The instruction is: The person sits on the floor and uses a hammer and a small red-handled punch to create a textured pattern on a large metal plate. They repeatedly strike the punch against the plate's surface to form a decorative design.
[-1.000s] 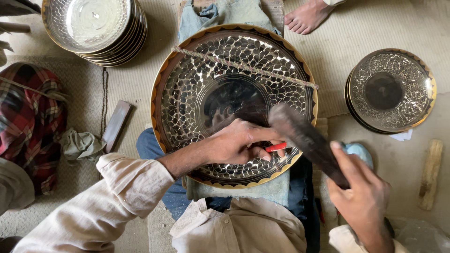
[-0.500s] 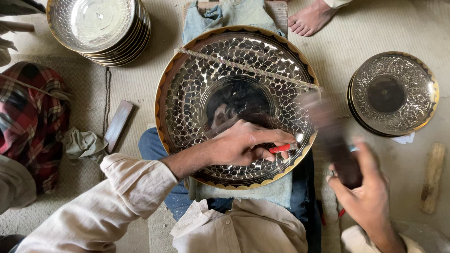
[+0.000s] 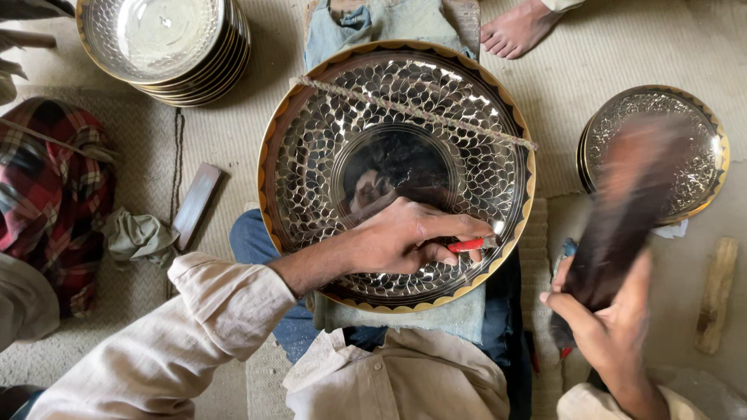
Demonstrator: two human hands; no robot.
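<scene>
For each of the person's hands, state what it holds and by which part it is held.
The left hand pinches a red-handled punch by its handle, tip on the large patterned tray. The right hand grips a dark mallet, motion-blurred, by its lower end.

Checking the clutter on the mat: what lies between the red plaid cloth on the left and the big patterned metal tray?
In the head view, between the plaid cloth and the tray lie a crumpled grey rag and a flat wooden block.

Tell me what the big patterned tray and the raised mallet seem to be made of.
The big patterned tray: apparently polished metal, mirror-bright with hammered dimples and a brass-coloured scalloped rim. The mallet in the right hand: dark, matt, probably wood; motion blur leaves it uncertain.
</scene>
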